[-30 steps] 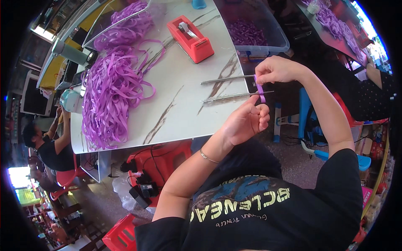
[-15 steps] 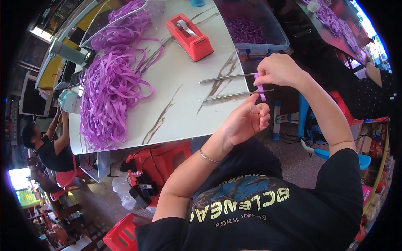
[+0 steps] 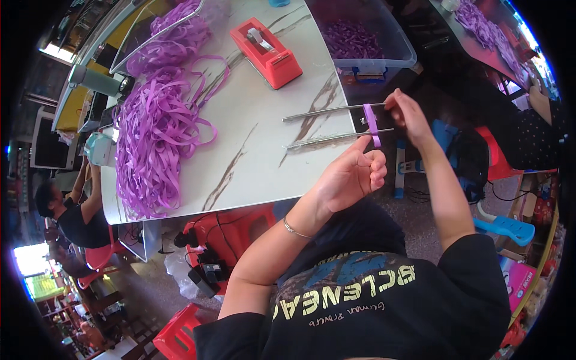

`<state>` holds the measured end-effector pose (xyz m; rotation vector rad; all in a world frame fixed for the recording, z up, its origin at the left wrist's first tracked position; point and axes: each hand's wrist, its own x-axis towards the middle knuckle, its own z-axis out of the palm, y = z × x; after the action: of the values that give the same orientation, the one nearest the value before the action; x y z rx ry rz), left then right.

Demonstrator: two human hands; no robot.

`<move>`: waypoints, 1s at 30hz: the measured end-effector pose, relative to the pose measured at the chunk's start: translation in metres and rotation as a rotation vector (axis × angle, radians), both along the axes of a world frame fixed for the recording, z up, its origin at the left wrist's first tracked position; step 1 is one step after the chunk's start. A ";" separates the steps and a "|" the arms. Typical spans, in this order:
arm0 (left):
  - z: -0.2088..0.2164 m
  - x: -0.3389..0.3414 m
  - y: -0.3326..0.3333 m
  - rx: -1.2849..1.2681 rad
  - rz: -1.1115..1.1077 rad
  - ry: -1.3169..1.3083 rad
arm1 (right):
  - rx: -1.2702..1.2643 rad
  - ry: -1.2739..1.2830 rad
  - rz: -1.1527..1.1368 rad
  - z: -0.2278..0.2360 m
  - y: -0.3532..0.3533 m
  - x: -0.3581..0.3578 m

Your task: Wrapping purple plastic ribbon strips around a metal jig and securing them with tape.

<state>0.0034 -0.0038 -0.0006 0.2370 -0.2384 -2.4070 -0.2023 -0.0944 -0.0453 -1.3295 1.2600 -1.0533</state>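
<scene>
Two thin metal rods (image 3: 324, 111) stick out past the right edge of the table, side by side. A short purple ribbon (image 3: 371, 123) is looped around both near their free ends. My left hand (image 3: 354, 174) is below the lower rod, its index fingertip against the ribbon and that rod, the other fingers curled in. Whether its thumb pinches the ribbon is hard to see. My right hand (image 3: 409, 117) is just right of the upper rod's end, apart from the ribbon, fingers loosely extended and holding nothing visible.
A red tape dispenser (image 3: 266, 53) stands on the marbled white table (image 3: 252, 162). Purple ribbon (image 3: 156, 138) is heaped at left. Beyond the right edge is a clear bin (image 3: 390, 63) with cut purple pieces. Other people sit at left and far right. A red stool (image 3: 246, 231) is below.
My right hand has let go of the ribbon and drawn back to the right, its fingers opening. The ribbon stays around the rods. My left hand has barely moved.
</scene>
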 end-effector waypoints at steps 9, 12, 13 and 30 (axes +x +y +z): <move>0.000 -0.001 -0.001 -0.036 -0.012 0.015 | 0.564 -1.292 0.583 -0.066 0.020 0.040; 0.001 -0.001 -0.001 -0.047 -0.013 0.003 | 0.524 -1.524 0.762 -0.073 0.017 0.048; 0.001 -0.001 -0.001 -0.048 -0.009 -0.006 | 0.534 -1.523 0.764 -0.073 0.018 0.049; -0.004 0.000 -0.001 -0.006 0.004 0.042 | 0.575 -1.111 0.554 -0.040 0.022 0.046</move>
<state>0.0036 -0.0043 -0.0043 0.1841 -0.2256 -2.4048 -0.1567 -0.0726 -0.0857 -0.4217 0.2589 -0.7307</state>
